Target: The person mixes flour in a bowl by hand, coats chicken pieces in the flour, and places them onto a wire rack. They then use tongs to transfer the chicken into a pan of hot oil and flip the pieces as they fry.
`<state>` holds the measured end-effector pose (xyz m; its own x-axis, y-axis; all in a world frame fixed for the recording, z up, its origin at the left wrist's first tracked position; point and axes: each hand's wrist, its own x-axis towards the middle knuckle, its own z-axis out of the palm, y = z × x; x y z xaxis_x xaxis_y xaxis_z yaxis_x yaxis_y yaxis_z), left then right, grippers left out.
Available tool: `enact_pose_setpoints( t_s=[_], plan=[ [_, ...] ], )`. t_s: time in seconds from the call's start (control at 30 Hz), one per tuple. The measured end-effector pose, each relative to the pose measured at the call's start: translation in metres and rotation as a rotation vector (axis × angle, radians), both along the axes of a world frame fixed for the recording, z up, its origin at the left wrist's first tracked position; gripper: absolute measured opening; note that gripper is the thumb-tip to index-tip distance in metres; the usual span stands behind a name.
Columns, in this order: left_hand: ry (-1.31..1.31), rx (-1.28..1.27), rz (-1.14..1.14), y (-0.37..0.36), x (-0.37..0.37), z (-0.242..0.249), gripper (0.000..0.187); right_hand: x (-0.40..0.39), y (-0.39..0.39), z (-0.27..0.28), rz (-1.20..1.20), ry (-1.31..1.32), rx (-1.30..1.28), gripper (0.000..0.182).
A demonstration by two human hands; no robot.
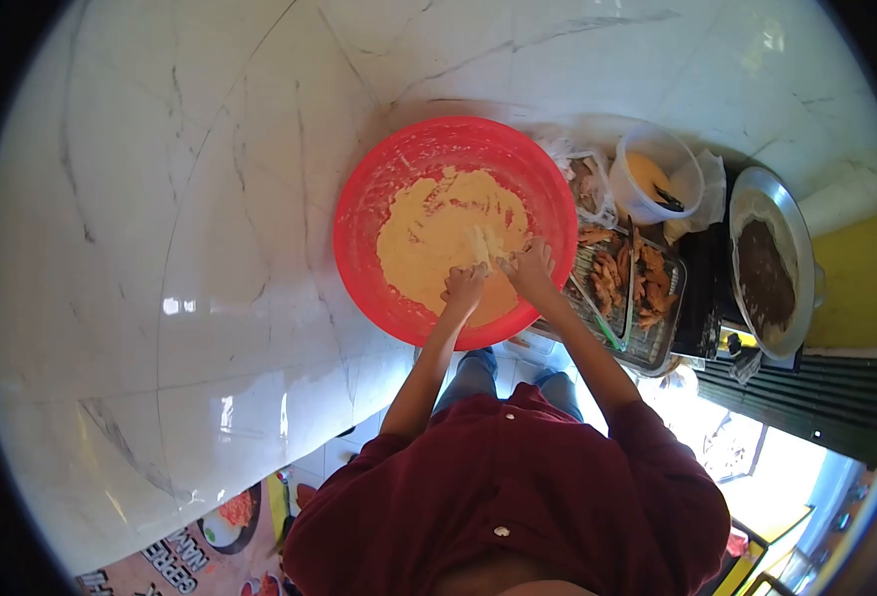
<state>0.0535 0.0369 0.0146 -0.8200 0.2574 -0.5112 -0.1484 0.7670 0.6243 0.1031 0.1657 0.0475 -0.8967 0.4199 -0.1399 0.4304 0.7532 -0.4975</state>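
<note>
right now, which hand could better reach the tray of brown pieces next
Probably the right hand: it is nearer the tray, right of the red basin; the left hand is farther away.

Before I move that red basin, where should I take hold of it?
I'd probably grip the red basin by its wide rim, near and far edges, coming from its left: its round shape suits opposite holds, and the food tray crowds its right.

Left forearm (426, 372) and right forearm (597, 355) bare, converging forward across near side of red basin (352, 238). Left hand (465, 285) sits inside its rim, fingers curled. Right hand (529, 266) just beside, slightly farther forward, fingers bent. Exact finger closure unclear
</note>
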Motion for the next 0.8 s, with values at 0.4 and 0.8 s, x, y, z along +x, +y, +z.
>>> enact_pose_setpoints(
  t_s=[0.4,0.8],
  plan=[
    [-0.036,0.652,-0.376,0.098,0.066,0.058,0.037,0.201,0.117,0.147,-0.515,0.348,0.070,0.033],
    [-0.246,0.724,-0.593,0.206,0.173,0.113,0.032,0.372,0.280,0.206,-0.680,0.185,0.539,0.032]
  ],
)
